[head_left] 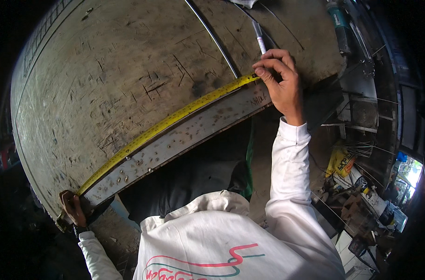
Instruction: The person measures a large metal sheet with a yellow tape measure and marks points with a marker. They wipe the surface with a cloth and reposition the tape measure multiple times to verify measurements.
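A yellow tape measure [175, 115] stretches in a shallow bow along the near side of the worktable [128, 60]. Below it runs a grey metal strip [184, 133] dotted with small rusty lumps. My right hand [281, 84] pinches the tape's right end between thumb and finger. At the strip's far-left end, my left hand [73, 209] has curled fingers around the tape's other end; shadow hides part of that grip. A white marker [260, 43] reaches up to my right fingertips; whether they touch it, I cannot tell.
A thin metal rod [213, 39] lies on the scratched tabletop, its near end by the tape. A green-and-black power tool [340, 25] is at the far right. Right of the table are shelves, thin rods, a yellow bag [340, 162] and mixed clutter.
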The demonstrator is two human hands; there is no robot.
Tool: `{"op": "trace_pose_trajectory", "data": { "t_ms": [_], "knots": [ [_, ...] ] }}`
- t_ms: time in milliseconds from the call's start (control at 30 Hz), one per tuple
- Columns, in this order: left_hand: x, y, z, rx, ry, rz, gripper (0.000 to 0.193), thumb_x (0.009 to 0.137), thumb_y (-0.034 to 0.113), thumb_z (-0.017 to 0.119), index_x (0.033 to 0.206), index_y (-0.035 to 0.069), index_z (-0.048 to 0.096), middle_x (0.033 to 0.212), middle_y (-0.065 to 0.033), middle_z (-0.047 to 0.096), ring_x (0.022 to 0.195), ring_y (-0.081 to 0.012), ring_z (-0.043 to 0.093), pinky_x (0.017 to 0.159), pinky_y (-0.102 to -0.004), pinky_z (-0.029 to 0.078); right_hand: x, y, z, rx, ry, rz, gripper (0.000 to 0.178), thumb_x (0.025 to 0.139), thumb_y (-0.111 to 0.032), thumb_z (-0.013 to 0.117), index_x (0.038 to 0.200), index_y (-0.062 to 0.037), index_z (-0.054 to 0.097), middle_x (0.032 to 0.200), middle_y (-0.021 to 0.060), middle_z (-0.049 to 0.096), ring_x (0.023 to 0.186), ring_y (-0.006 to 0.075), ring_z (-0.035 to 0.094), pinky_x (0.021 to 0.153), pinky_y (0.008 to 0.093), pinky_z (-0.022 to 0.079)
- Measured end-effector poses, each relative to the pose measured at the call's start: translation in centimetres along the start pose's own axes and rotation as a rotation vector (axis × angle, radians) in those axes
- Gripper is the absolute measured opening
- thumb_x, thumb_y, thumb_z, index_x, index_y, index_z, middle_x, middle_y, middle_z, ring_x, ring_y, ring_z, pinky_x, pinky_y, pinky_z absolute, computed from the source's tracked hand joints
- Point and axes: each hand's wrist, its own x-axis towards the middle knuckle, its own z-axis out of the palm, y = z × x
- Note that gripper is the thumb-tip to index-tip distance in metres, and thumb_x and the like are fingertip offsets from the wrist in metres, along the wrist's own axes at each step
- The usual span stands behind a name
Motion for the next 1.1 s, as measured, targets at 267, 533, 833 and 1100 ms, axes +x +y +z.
{"op": "trace_pose_trajectory", "data": {
  "t_ms": [267, 533, 833, 1100],
  "knots": [
    [0.5, 1.1, 0.2, 0.034, -0.003, -0.021, 0.025, 0.094, 0.02, 0.069, 0.104, 0.001, 0.058, 0.107, -0.0134, 0.054, 0.1, -0.03, 0.055, 0.09, -0.0384, 0.044, 0.0, -0.2, -0.4, 0.016, -0.013, 0.001, 0.012, 0.094, -0.013, 0.076, 0.103, -0.0049, 0.078, 0.115, 0.0063, 0.064, 0.108, 0.0188, 0.063, 0.091, 0.0309, 0.05],
    [0.0, 0.8, 0.6, -0.027, 0.026, -0.01, 0.022, 0.091, 0.012, 0.07, 0.106, 0.0, 0.058, 0.109, -0.013, 0.054, 0.1, -0.0283, 0.056, 0.09, -0.0362, 0.046, 1.4, 0.7, -1.8, 0.241, 0.039, 0.163, 0.021, 0.097, -0.022, 0.076, 0.11, -0.0053, 0.077, 0.114, 0.0011, 0.065, 0.082, 0.0051, 0.052, 0.074, 0.0231, 0.044],
    [0.5, 1.0, 1.0, -0.017, 0.023, 0.01, 0.02, 0.092, 0.008, 0.069, 0.106, 0.001, 0.058, 0.108, -0.0134, 0.054, 0.101, -0.0301, 0.055, 0.093, -0.0376, 0.045, 5.9, 1.2, -0.2, -0.137, 0.073, 0.228, 0.029, 0.095, -0.023, 0.075, 0.104, 0.0036, 0.067, 0.087, 0.0083, 0.068, 0.077, 0.0186, 0.063, 0.072, 0.0347, 0.051],
    [-1.0, -0.5, 0.9, 0.016, 0.064, -0.026, 0.027, 0.084, 0.011, 0.076, 0.106, 0.001, 0.063, 0.11, -0.0158, 0.059, 0.106, -0.0354, 0.057, 0.096, -0.043, 0.046, 0.4, -2.4, 0.4, 0.091, 0.301, 0.277, 0.023, 0.1, -0.023, 0.072, 0.105, -0.0015, 0.068, 0.086, -0.0031, 0.06, 0.083, 0.0103, 0.054, 0.077, 0.0286, 0.045]
  ]
}}
